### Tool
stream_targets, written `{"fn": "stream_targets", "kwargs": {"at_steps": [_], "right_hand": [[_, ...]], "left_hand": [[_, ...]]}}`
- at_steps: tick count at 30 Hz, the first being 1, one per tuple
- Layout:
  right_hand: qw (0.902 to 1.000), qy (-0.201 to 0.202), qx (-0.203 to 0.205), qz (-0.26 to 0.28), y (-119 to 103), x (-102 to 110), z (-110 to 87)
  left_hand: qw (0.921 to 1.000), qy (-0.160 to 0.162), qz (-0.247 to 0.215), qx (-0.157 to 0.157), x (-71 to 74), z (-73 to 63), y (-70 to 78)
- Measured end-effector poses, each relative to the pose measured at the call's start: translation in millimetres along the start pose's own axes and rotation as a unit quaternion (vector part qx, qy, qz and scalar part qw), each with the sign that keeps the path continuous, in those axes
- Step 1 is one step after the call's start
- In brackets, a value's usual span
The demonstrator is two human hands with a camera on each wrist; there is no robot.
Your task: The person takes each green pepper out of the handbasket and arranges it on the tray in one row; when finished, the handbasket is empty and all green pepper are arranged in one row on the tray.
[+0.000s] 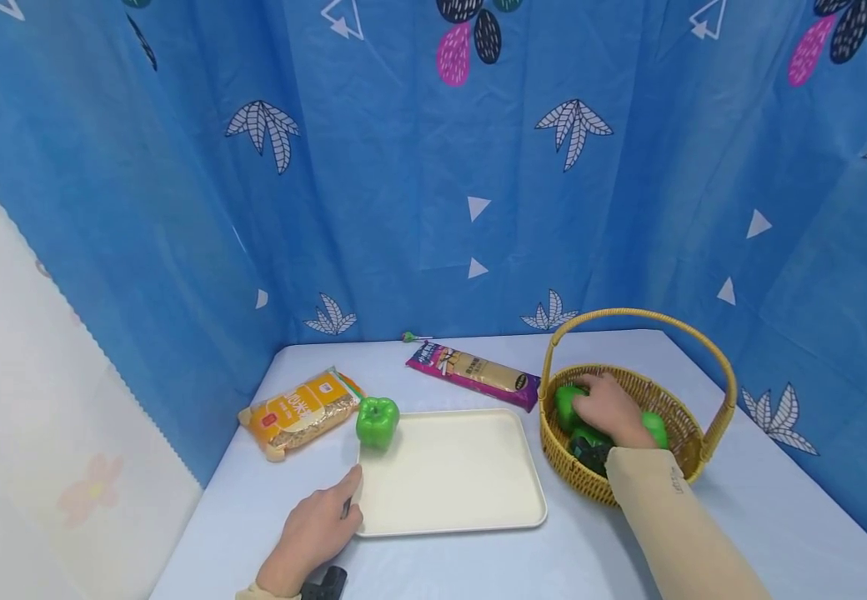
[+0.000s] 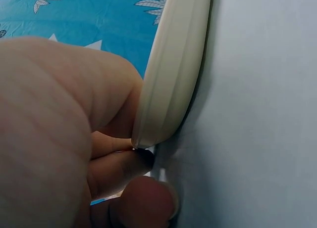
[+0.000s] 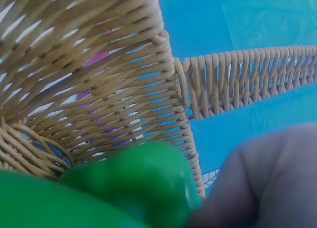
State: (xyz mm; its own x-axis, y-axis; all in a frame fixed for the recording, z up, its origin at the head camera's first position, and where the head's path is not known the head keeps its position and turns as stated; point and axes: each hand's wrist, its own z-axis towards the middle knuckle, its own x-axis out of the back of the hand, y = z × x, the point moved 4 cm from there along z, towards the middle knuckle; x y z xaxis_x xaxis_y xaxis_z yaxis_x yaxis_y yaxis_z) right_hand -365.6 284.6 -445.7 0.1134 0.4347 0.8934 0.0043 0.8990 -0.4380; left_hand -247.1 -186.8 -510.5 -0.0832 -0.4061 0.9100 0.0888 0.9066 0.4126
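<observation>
My left hand (image 1: 317, 529) holds the left rim of a cream rectangular tray (image 1: 448, 475). In the left wrist view, the thumb laps over the tray's rim (image 2: 171, 74), with the other fingers low beside it. A green bell pepper (image 1: 377, 422) sits at the tray's back left corner. Inside the yellow wicker basket (image 1: 579, 483), my right hand (image 1: 612, 408) grips another green bell pepper (image 1: 567, 407). The right wrist view shows the thumb (image 3: 233, 193) against that pepper's side (image 3: 153, 178). More green peppers (image 1: 654, 427) lie in the basket, partly hidden by the hand.
An orange bag of grain (image 1: 302, 412) lies left of the tray. Behind the tray lies a purple noodle packet (image 1: 474, 372), beside a small green-headed stick (image 1: 411, 337). The basket's tall handle (image 1: 639, 312) arches over the right hand. Blue curtain (image 1: 433, 167) borders the table.
</observation>
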Motion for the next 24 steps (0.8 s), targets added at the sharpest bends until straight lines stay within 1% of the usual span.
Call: {"fn": "stream_targets", "kwargs": {"at_steps": [2, 5, 7, 10, 15, 19, 22, 24], "right_hand": [[0.9999, -0.007, 0.006, -0.007, -1.5, -0.2, -1.0], [0.9999, -0.003, 0.011, -0.008, -2.7, 0.0, -1.2], [0.9999, 0.002, 0.014, -0.007, -2.7, -0.3, -0.7], [0.9997, 0.014, 0.021, -0.006, -1.9, -0.4, 0.7], [0.9979, 0.05, 0.04, -0.012, -2.8, 2.3, 1.4], [0.9952, 0.069, 0.067, -0.017, -5.4, 2.5, 0.1], [0.9934, 0.066, 0.093, -0.013, -7.3, 0.3, 0.1], [0.9928, 0.063, 0.101, -0.007, -7.7, -1.5, 0.8]], "left_hand": [[1.0, 0.0, 0.0, 0.002, -0.5, 0.5, -0.1], [1.0, -0.001, 0.0, 0.007, -0.9, 0.6, 0.0], [1.0, -0.002, 0.001, 0.005, -0.8, 0.4, 0.4], [1.0, -0.003, -0.001, 0.009, 0.2, -0.1, 0.7], [1.0, -0.006, 0.002, 0.005, 2.0, 0.4, 1.5], [1.0, -0.006, 0.001, 0.007, 2.0, 0.1, 1.3], [1.0, -0.004, -0.001, 0.009, 1.1, -0.1, 0.6], [1.0, -0.004, -0.002, 0.008, 0.4, -0.5, 0.8]]}}
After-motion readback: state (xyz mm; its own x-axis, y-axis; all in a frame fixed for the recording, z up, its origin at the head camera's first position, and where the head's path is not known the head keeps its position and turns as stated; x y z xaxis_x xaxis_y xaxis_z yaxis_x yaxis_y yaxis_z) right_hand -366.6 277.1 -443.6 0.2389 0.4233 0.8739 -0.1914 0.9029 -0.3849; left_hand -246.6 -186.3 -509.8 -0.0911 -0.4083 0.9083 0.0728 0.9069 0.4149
